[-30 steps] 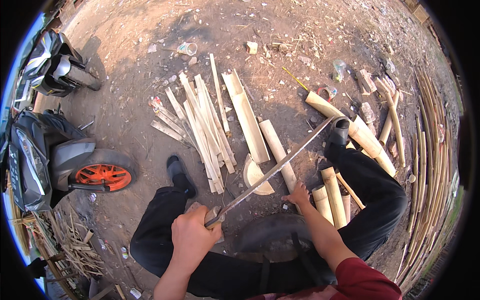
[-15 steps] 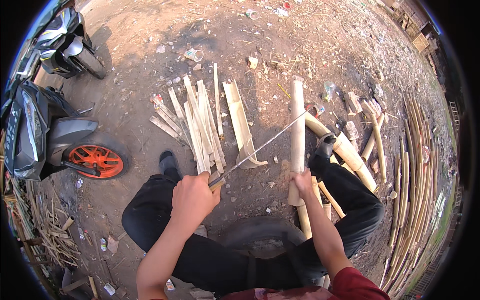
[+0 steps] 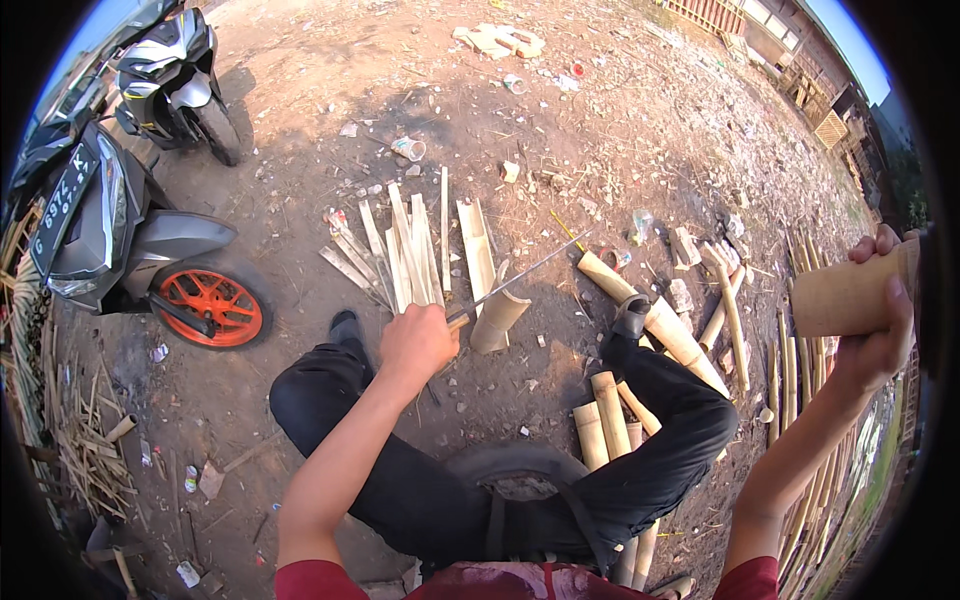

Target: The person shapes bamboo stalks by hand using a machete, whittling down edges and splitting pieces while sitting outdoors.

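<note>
My left hand (image 3: 418, 345) is closed round the wooden handle of a long thin blade (image 3: 535, 264), seen nearly edge-on and slanting up to the right. Whether it is a saw or a knife I cannot make out. Out at the far right, my right hand (image 3: 885, 320) grips a pale bamboo tube (image 3: 840, 298), raised off the ground and pointing sideways, its outer end cut off by the picture's edge. Below the blade, a split bamboo half (image 3: 500, 325) lies on the ground. Next to my left hand, several pale bamboo strips (image 3: 405, 255) are spread in a pile.
Cut bamboo tubes (image 3: 611, 412) lie by my right leg, thicker ones (image 3: 685, 345) past my foot. A tyre (image 3: 520, 462) is between my legs. Motorcycles (image 3: 140, 250) stand at left. Long bamboo poles (image 3: 790, 385) line the right; litter dots the dirt.
My right hand has lifted the bamboo tube from between my legs and swung it up to the far right. My left hand has shifted slightly right and up with the blade. The view has tilted up.
</note>
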Motion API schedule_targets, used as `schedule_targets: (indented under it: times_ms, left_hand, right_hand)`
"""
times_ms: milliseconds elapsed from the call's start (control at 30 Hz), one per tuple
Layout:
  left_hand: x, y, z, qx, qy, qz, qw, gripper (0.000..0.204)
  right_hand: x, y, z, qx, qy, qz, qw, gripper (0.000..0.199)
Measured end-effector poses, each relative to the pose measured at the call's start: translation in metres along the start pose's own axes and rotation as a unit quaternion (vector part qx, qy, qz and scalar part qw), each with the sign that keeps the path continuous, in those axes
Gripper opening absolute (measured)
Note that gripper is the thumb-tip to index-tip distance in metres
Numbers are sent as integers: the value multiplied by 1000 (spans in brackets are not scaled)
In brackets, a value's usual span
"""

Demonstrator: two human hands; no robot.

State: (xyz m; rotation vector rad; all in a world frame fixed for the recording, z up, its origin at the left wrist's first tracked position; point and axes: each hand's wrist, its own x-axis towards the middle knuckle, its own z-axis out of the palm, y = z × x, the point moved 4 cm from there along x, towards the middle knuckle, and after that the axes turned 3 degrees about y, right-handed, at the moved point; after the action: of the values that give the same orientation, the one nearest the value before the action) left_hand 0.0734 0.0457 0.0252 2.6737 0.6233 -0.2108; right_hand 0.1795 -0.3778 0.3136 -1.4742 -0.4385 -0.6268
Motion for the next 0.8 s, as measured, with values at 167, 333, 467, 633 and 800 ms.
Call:
schedule_targets:
  times_ms: [167, 333, 467, 633, 800]
  left_hand:
    - [9, -2, 14, -41, 2, -3, 999, 31]
    - [26, 6, 22, -15, -12, 12, 1000, 32]
    - [18, -24, 24, 0, -7, -17, 1000, 32]
    - [16, -2, 19, -11, -30, -19, 999, 32]
    - [15, -10, 23, 21, -15, -9, 1000, 28]
  right_hand:
    - [-214, 178, 57, -283, -310, 267, 868, 62]
    - [-225, 167, 21, -193, -299, 430, 830, 62]
    - [-106, 83, 47, -171, -210, 256, 928, 50]
    - [-66, 43, 52, -24, -78, 59, 995, 55]
    - [-250, 219, 54, -410, -352, 300, 786, 60]
